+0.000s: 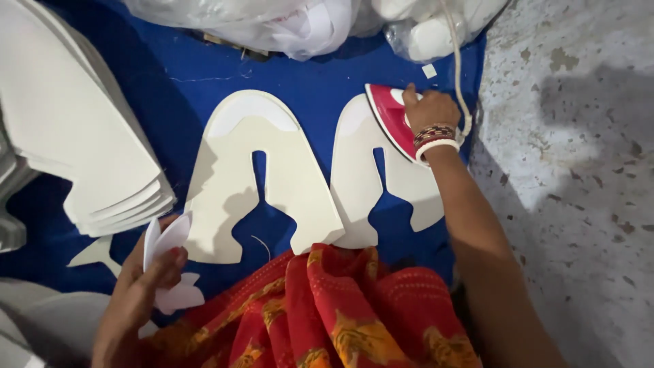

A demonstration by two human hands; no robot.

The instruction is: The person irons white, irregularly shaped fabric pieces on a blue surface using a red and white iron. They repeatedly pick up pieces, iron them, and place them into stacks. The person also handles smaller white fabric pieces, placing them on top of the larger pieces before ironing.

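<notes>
Right hand [429, 109] clamped on red-and-white iron [390, 116] at upper centre-right, iron resting on the right cream cut-out piece [357, 184] on blue cloth [170, 68]; left hand [139, 289] at lower left pinches small white cut pieces [170, 238].

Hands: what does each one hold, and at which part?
The right hand holds the red iron by its handle on top. The left hand pinches small white cut pieces at their lower ends, between thumb and fingers.
</notes>
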